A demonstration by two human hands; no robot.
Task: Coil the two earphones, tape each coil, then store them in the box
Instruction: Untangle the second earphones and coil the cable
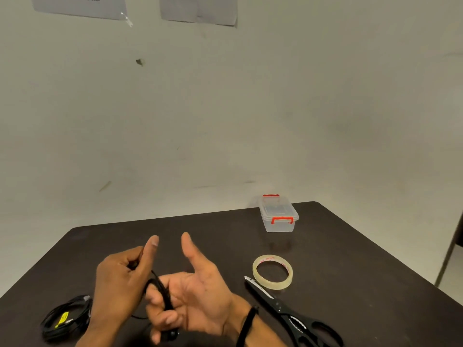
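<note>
Both hands, left (pixel 120 284) and right (pixel 193 304), clamp thin black earphone cable (pixel 162 294); glossy clear tape roll (pixel 272 271), black scissors (pixel 293 314) beside; lidded translucent box (pixel 278 216) beyond.

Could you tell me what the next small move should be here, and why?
Probably another wrap: the right hand has black earphone cord looped round its fingers, the left hand pinches the loose end, and the tape roll lies untouched.

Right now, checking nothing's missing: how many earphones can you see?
2. One black cable is being wound between the left hand and right hand. The other, a coil with a yellow tag, lies on the table left of the hands.
</note>
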